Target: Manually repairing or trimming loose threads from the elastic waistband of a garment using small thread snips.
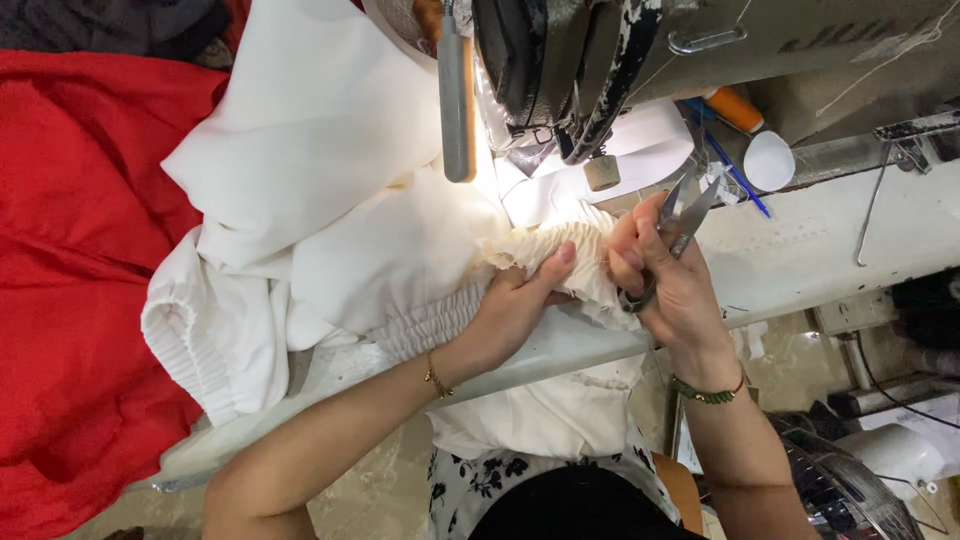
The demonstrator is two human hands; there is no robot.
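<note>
White gathered fabric (560, 255) lies bunched on the pale worktop (800, 250) below the sewing machine (640, 50), my left hand (515, 310) pinching its ruffle, my right hand (665, 280) gripping thread snips (685, 215), red cloth (80, 280) alongside.

Bright overhead light, glare on white cloth (330, 130), soft edge blur.

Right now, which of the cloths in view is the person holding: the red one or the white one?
The white cloth: both the left hand and right hand grip its gathered edge, while the red cloth lies untouched aside.
</note>
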